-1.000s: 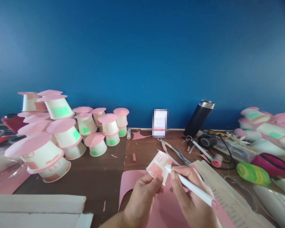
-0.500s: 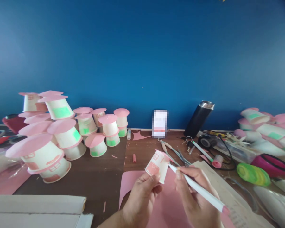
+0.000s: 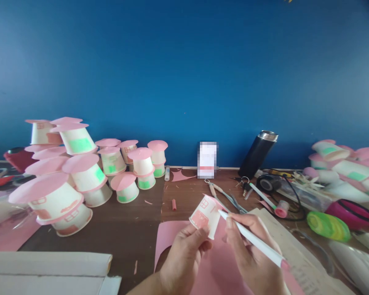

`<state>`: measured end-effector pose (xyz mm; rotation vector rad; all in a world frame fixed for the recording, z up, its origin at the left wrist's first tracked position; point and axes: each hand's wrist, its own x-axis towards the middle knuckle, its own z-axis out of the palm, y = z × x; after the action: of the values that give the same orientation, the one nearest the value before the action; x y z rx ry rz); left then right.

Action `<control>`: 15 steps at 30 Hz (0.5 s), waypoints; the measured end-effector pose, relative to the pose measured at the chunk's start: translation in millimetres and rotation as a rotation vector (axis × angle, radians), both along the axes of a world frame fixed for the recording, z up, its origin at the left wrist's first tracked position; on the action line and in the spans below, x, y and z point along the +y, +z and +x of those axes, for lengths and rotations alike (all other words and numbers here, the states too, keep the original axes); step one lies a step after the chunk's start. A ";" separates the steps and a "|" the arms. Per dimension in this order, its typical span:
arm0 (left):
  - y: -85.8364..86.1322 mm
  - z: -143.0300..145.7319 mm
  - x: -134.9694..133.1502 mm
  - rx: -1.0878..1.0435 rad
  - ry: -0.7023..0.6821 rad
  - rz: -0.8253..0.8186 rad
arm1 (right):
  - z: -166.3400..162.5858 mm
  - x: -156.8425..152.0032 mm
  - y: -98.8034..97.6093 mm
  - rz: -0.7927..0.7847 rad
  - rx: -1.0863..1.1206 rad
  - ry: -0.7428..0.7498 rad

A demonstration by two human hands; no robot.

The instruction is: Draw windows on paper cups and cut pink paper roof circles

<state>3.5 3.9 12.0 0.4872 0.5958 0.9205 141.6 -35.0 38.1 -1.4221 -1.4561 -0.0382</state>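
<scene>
My left hand (image 3: 186,252) is closed on a small white paper cup (image 3: 209,224), tilted, its pink top leaning away. A pink window outline and a filled pink patch show on the cup's side. Between the fingers of my right hand (image 3: 253,250) is a white marker (image 3: 258,241) with a pink end. The marker's tip meets or nearly meets the cup's right side, by a small pink mark. Below both hands lies a sheet of pink paper (image 3: 217,266), its left edge curled up.
Paper cups with pink cone tops (image 3: 81,168) stand stacked on the left, and more cups (image 3: 347,164) lie piled at right. Scissors (image 3: 227,196), a black flask (image 3: 258,153), a green-yellow object (image 3: 328,225) and cardboard (image 3: 49,266) surround the work area.
The cup has tilted a little and moved slightly right in my left hand. The marker has shifted slightly, and a short pink mark now shows more plainly near its tip.
</scene>
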 end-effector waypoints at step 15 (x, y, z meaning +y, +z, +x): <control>-1.1 -0.1 -0.5 -0.003 -0.020 0.037 | 3.2 2.4 -1.9 0.017 -0.028 0.004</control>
<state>3.4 3.4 11.0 0.5241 0.5705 0.9141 144.7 -32.6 36.2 -1.4097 -1.4788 -0.0677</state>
